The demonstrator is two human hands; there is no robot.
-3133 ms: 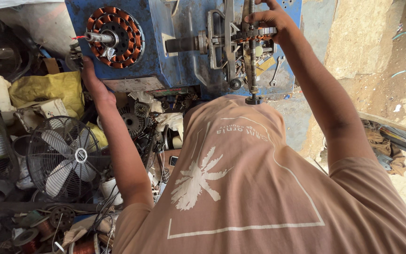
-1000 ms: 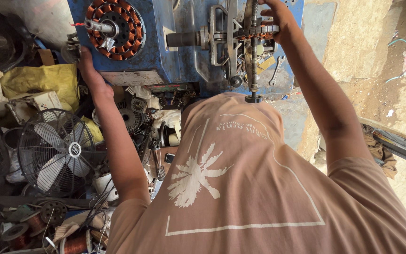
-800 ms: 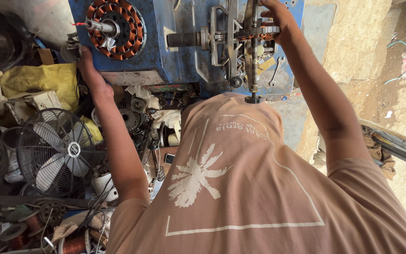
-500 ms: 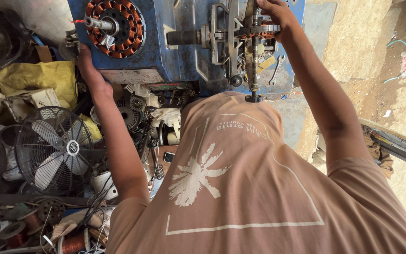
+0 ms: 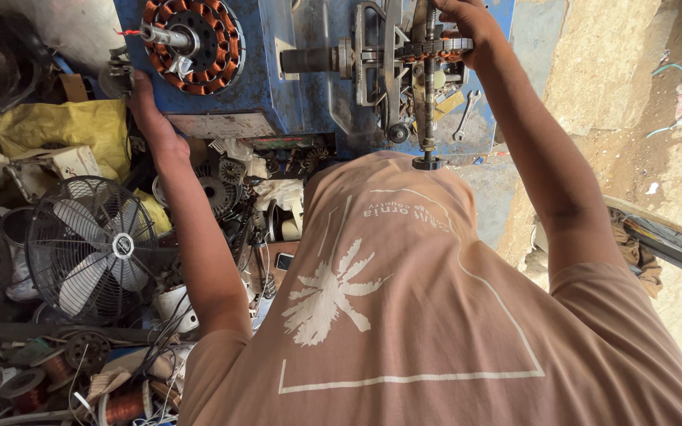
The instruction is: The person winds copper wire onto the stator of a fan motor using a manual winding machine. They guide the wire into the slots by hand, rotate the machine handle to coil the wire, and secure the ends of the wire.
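A blue winding machine (image 5: 301,87) stands in front of me. A round motor stator (image 5: 195,35) with copper coils sits on its spindle at the upper left. My left hand (image 5: 148,118) rests against the machine's left edge just below that stator, fingers curled around the corner. My right hand (image 5: 467,28) is closed on the crank and gear assembly (image 5: 428,55) at the upper right of the machine. My tan shirt fills the lower part of the view.
A black table fan (image 5: 92,248) lies at the left among scrap. A yellow bag (image 5: 65,126) sits above it. Copper wire spools (image 5: 124,406) and motor parts litter the lower left. A wrench (image 5: 465,114) lies on the machine. Sandy ground spreads to the right.
The view has shifted slightly. My right hand stays on the crank with small movement. My left hand remains by the stator.
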